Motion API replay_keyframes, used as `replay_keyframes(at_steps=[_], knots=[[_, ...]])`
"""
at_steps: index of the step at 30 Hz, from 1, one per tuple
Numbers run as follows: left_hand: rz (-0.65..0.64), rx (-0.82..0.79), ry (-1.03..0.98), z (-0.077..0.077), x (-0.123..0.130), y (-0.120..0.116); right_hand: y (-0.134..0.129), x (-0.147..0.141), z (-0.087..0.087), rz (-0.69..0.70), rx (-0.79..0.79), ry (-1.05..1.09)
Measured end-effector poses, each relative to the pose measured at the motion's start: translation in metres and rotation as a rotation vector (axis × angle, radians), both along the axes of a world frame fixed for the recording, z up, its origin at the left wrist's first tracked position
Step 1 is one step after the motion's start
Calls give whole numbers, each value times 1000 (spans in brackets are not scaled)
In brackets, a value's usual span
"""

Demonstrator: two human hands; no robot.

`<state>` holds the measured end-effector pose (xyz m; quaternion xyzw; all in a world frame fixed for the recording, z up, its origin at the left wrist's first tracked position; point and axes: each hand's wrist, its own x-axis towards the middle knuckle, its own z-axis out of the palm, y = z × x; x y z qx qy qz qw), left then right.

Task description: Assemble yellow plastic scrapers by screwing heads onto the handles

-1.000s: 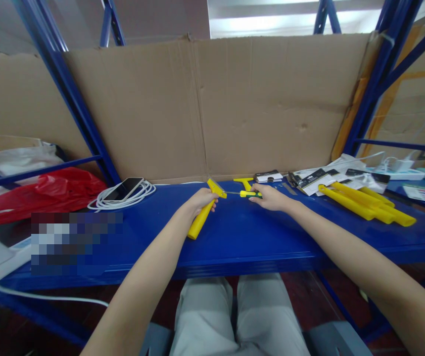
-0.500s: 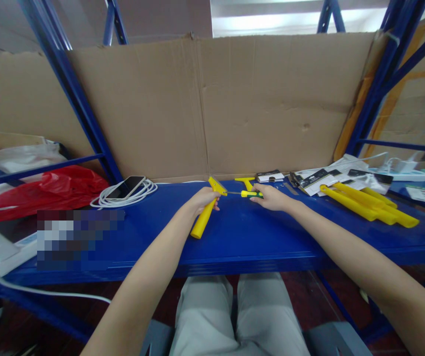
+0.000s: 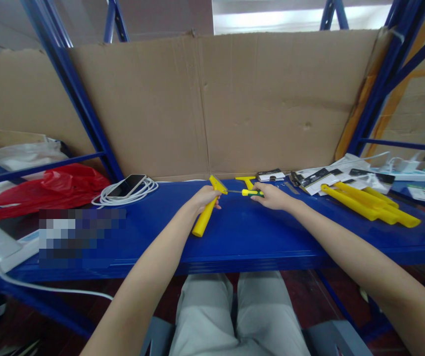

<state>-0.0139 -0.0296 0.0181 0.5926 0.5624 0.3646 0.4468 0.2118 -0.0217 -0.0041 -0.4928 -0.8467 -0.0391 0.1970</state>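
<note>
My left hand [image 3: 205, 197] is closed around the neck of a yellow scraper [image 3: 204, 220], whose head points up and whose handle slants down toward the table's front edge. My right hand [image 3: 269, 196] grips a yellow and green screwdriver [image 3: 249, 192]. Its thin shaft points left, with the tip at the scraper's head; whether the tip sits in a screw is too small to tell. Just behind the screwdriver lies a yellow T-shaped piece [image 3: 247, 181] on the blue table [image 3: 249, 237].
Several yellow handles [image 3: 371, 202] lie at the right beside black and white packets [image 3: 318, 181]. A small box [image 3: 270, 175] sits at the back. On the left are a phone [image 3: 127, 186] on a coiled white cable [image 3: 149, 186], a red bag [image 3: 74, 185] and a power strip [image 3: 15, 254].
The view has shifted very slightly. Both hands keep their grips, and the scraper and screwdriver show no clear movement.
</note>
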Motion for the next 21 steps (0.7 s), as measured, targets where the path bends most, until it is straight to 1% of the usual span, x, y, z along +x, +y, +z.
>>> replay_keyframes(at_steps=[14,21], knots=[[1,3,4,-1,0,1,0,0,0,18,21,1],[-9,-3,-9,-3,2,1,1,2,0,-8,59,2]])
